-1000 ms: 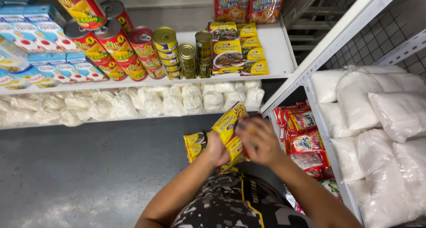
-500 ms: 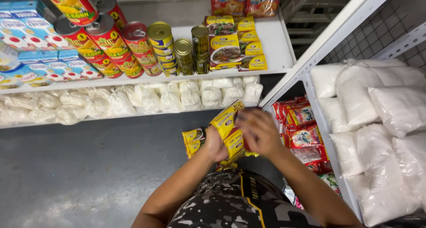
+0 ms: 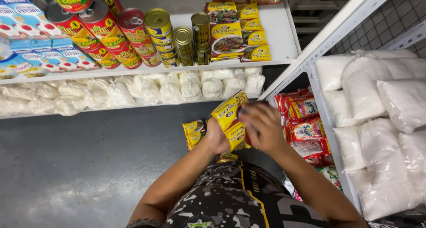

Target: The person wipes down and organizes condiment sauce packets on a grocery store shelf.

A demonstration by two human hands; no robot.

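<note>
My left hand grips a stack of yellow sauce sachets, fanned upward between both hands. My right hand covers the right side of the same stack, fingers curled over it. A few more yellow sachets lie low at the left of my left hand. Matching yellow sachets stand in rows on the white upper shelf ahead.
Red and gold cans and blue cartons fill the upper shelf. Clear bags of white grains line the shelf below. On the right rack sit large white bags and red sachets. Grey floor lies at the left.
The view has dropped slightly and both hands have shifted a little to the right with the sachets. My right hand still works over the stack.
</note>
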